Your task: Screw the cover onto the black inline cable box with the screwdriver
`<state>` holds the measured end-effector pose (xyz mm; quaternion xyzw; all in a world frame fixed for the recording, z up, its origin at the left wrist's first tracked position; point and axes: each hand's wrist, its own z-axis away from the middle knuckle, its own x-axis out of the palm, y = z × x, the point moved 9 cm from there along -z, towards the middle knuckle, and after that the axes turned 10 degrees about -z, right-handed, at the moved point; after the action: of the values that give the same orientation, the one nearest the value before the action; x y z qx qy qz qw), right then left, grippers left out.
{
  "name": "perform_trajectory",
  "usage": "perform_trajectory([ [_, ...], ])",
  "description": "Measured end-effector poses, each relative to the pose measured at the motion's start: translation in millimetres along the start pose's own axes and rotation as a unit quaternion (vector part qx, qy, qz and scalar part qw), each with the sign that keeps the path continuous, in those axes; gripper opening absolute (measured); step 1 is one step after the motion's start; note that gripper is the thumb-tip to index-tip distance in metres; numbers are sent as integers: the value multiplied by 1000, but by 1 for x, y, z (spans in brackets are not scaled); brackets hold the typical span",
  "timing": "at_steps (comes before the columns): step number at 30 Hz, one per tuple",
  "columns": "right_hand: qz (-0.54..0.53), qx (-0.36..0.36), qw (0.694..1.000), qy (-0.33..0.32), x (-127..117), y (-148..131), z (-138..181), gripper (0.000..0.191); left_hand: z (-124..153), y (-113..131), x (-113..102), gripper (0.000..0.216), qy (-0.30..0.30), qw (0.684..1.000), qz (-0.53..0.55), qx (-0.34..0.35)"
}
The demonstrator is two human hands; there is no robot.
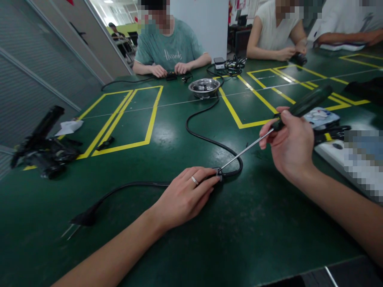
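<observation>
My right hand (pixel 291 145) grips a screwdriver (pixel 305 105) by its dark handle. The thin metal shaft slants down to the left, and its tip meets a small black part (pixel 220 174) on a power cord. My left hand (pixel 188 193), with a ring on one finger, presses this part against the table and covers most of it, so its kind is hidden. From under the left hand the black cord (pixel 128 185) runs left to a two-pin plug (pixel 85 218). On the other side the cord loops back toward a metal bowl (pixel 204 87).
Yellow tape (pixel 149 131) marks rectangles on the green table (pixel 167 255). Black equipment (pixel 49 153) lies at the left. A pile of cables (pixel 231 65) lies beyond the bowl. People sit across the table, one in a green shirt (pixel 179 44). A white object (pixel 344 159) lies right.
</observation>
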<state>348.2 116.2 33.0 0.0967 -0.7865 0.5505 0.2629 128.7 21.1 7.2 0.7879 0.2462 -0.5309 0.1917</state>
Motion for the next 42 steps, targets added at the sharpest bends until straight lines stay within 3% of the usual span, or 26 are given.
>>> perform_trajectory([
  [8, 27, -19, 999, 15, -8, 3, -4, 15, -1, -6, 6, 42, -22, 999, 1, -29],
  [21, 25, -31, 999, 31, -12, 1, -4, 13, -2, -10, 16, 43, -88, 994, -13, -58],
  [26, 37, -29, 999, 17, -9, 2, -2, 15, -2, -11, 13, 42, -68, 996, 2, -63],
  [34, 29, -49, 997, 50, -15, -2, -4, 9, -2, -13, 15, 43, -76, 995, -2, -72],
  [42, 29, -51, 998, 11, -4, -3, 1, 12, -2, -13, 15, 40, -69, 995, 3, -67],
])
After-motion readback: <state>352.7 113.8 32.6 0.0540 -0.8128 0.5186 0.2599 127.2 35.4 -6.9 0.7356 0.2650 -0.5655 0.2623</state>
